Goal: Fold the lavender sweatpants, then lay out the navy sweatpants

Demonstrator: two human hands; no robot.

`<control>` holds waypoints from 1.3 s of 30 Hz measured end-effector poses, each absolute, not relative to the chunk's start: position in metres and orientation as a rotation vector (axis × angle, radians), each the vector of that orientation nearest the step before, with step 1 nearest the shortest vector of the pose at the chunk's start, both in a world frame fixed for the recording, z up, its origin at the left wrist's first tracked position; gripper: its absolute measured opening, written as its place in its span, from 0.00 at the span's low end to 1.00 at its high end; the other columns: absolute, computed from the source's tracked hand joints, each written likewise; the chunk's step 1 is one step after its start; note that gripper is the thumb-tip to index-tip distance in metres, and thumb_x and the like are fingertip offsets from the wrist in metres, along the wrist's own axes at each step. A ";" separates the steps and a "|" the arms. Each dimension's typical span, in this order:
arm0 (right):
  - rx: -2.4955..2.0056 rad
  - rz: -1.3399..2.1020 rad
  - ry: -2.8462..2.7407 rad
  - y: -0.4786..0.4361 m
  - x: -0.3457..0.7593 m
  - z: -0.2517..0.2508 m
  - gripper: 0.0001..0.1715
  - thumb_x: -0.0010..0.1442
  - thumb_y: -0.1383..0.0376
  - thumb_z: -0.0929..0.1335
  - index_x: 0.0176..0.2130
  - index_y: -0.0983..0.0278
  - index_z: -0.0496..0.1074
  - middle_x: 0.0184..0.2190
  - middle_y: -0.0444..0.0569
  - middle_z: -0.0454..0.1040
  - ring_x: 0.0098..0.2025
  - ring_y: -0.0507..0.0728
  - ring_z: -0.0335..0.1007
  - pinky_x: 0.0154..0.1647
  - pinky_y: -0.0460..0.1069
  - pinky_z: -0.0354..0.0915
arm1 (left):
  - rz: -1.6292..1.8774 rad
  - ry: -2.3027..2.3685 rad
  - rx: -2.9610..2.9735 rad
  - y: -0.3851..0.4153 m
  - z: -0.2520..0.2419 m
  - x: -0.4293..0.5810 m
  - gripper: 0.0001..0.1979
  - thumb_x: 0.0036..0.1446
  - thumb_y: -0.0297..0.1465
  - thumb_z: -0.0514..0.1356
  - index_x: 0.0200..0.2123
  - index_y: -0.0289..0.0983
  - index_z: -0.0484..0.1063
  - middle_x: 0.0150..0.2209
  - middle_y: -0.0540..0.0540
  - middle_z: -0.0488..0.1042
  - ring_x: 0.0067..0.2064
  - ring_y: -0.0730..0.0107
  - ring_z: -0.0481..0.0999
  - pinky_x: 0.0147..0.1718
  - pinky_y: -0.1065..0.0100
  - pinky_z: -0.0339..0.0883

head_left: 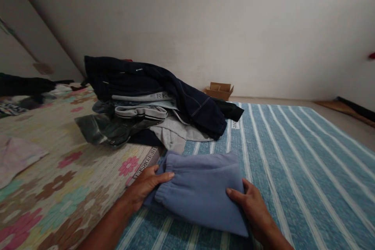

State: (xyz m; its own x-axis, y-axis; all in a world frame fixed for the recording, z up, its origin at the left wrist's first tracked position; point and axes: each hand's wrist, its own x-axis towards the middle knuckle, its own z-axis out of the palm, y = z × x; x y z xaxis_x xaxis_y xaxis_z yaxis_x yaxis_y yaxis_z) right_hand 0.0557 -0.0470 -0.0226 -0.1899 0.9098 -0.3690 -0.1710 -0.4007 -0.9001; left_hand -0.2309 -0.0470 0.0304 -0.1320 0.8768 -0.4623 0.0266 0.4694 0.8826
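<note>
Gripping the folded blue garment (pixel 202 191) between your left hand (pixel 147 184) and right hand (pixel 253 204) | near striped sheet's (pixel 285 156) left edge | uneven pull could loosen its folds

head camera | worn up high | looks forward, down | folded garment (pixel 202 195) close | wall (pixel 234 35) beyond

Garment (pixel 202 195) front ctr, clothes pile (pixel 155 103) bhd, box (pixel 222 92) bhd pile on R, other clothes (pixel 23 85) far L
</note>
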 end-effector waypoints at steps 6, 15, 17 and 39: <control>-1.239 1.599 -1.056 -0.028 0.085 0.013 0.24 0.46 0.62 0.70 0.44 0.68 0.70 0.35 0.50 0.77 0.34 0.61 0.73 0.34 0.52 0.68 | 1.065 1.338 0.730 -0.043 0.048 -0.200 0.31 0.37 0.35 0.71 0.47 0.34 0.69 0.41 0.39 0.78 0.42 0.51 0.77 0.44 0.57 0.71; -1.405 1.421 -1.083 -0.009 0.210 0.042 0.34 0.44 0.59 0.73 0.50 0.67 0.68 0.35 0.50 0.77 0.29 0.58 0.73 0.29 0.50 0.66 | 1.145 1.212 0.902 -0.002 0.034 -0.083 0.32 0.39 0.39 0.69 0.48 0.34 0.67 0.42 0.41 0.77 0.43 0.55 0.77 0.42 0.61 0.71; -1.447 1.402 -1.066 -0.008 0.224 0.024 0.33 0.45 0.59 0.72 0.49 0.67 0.67 0.35 0.50 0.77 0.30 0.59 0.73 0.30 0.50 0.67 | 1.059 1.322 1.013 0.009 0.019 -0.066 0.34 0.39 0.41 0.69 0.49 0.33 0.66 0.43 0.40 0.76 0.44 0.54 0.77 0.43 0.60 0.70; -1.493 0.312 -2.246 -0.009 0.131 -0.007 0.44 0.56 0.48 0.64 0.64 0.64 0.50 0.65 0.55 0.47 0.66 0.65 0.38 0.63 0.63 0.42 | 0.772 1.332 3.058 0.037 -0.021 -0.034 0.22 0.59 0.34 0.49 0.55 0.36 0.65 0.57 0.40 0.67 0.58 0.56 0.63 0.55 0.53 0.54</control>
State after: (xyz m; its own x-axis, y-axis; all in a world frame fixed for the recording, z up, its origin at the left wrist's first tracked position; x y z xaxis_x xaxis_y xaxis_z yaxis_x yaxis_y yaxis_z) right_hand 0.1308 -0.0086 -0.0074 -0.3328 0.9165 0.2220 0.8213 0.3973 -0.4093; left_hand -0.0342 0.0368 -0.0207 0.6037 0.6186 0.5029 0.7440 -0.6638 -0.0765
